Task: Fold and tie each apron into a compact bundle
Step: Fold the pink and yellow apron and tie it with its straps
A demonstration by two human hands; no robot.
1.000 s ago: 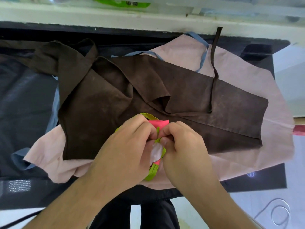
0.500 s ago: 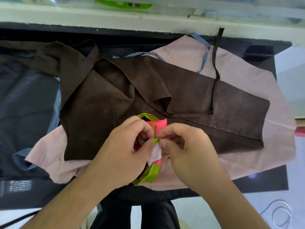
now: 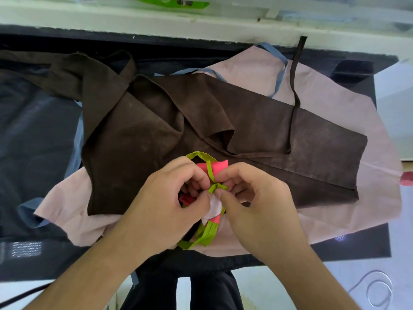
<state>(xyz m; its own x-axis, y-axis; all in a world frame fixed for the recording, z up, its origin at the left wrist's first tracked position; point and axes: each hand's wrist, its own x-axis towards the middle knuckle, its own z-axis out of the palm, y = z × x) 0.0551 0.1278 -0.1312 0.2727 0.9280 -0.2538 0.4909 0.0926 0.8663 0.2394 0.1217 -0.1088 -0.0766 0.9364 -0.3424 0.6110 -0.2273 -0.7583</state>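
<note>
A small pink apron bundle (image 3: pixel 218 167) with a white label sits between my hands, wrapped by a lime-green strap (image 3: pixel 210 173). My left hand (image 3: pixel 169 202) grips the bundle from the left, fingers curled round it. My right hand (image 3: pixel 252 204) pinches the green strap where it crosses at a knot. More green strap (image 3: pixel 206 234) hangs loose below the bundle. Under my hands a brown apron (image 3: pixel 201 130) lies spread out, partly folded, its thin brown tie (image 3: pixel 295 92) running toward the far edge. Beneath it lies a pale pink apron (image 3: pixel 335 90) with blue straps (image 3: pixel 279 72).
The aprons rest on a dark table (image 3: pixel 33 130) whose far edge meets a white ledge (image 3: pixel 134 21). My dark trouser legs (image 3: pixel 201 291) stand at the near edge. A white cable (image 3: pixel 377 294) coils on the floor at the lower right.
My hands have drawn slightly apart and the green strap now crosses into a small knot over the bundle. The loose strap end hangs lower.
</note>
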